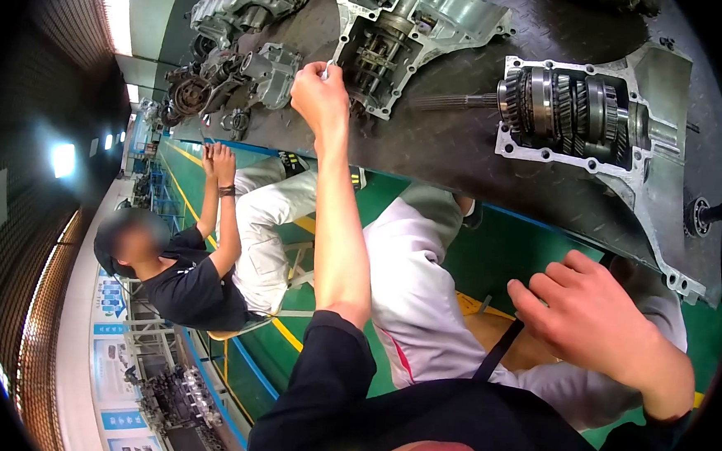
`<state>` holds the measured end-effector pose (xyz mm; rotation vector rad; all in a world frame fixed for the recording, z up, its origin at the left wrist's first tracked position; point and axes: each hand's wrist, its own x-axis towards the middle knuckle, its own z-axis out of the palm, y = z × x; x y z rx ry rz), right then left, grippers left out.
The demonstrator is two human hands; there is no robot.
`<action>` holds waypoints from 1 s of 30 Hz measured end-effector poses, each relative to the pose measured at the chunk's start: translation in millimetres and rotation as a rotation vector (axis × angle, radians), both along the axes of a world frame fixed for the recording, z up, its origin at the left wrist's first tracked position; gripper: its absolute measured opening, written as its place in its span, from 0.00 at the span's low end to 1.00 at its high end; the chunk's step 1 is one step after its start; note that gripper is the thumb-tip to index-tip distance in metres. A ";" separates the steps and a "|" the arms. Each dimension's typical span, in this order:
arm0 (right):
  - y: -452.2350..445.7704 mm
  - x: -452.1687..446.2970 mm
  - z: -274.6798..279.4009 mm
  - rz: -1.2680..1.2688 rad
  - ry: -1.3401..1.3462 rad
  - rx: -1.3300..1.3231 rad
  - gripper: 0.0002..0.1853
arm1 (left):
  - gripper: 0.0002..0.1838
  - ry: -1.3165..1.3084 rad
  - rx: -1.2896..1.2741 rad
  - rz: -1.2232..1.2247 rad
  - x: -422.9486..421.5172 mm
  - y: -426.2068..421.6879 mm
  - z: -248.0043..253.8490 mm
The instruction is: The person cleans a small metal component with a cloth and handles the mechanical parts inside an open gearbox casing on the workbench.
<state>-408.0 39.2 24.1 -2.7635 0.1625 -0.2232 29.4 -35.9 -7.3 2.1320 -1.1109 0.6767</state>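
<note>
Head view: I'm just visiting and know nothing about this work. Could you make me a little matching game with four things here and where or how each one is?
Things:
1. Left hand
2. Right hand
3. Gears
4. Floor

Place, colour or state:
A. Green, with yellow lines
B. Seated inside an open metal casing
C. Over the bench, gripping a small whitish piece
D. Fingers loosely curled, below the bench edge in the picture

Right pairs: 1-C, 2-D, 3-B, 4-A
</note>
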 end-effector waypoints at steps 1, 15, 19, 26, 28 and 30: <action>1.4 0.2 0.3 -0.013 -0.010 -0.004 0.19 | 0.17 -0.002 0.002 0.013 0.8 2.7 -2.1; 5.5 5.9 0.7 -0.082 -0.034 -0.011 0.20 | 0.15 0.008 -0.030 -0.023 -2.4 1.2 -1.0; 6.4 6.7 0.8 -0.091 -0.021 -0.002 0.20 | 0.16 0.056 -0.023 -0.038 -5.5 2.7 1.9; 6.8 6.4 -0.2 -0.101 -0.019 0.019 0.21 | 0.16 0.078 -0.024 -0.025 -5.3 4.8 2.2; 6.6 5.8 0.2 -0.097 -0.011 0.017 0.21 | 0.13 0.014 -0.035 -0.053 -7.9 4.4 2.4; 6.0 4.1 1.1 -0.101 -0.001 0.012 0.21 | 0.15 0.026 -0.029 -0.028 -2.4 4.1 0.2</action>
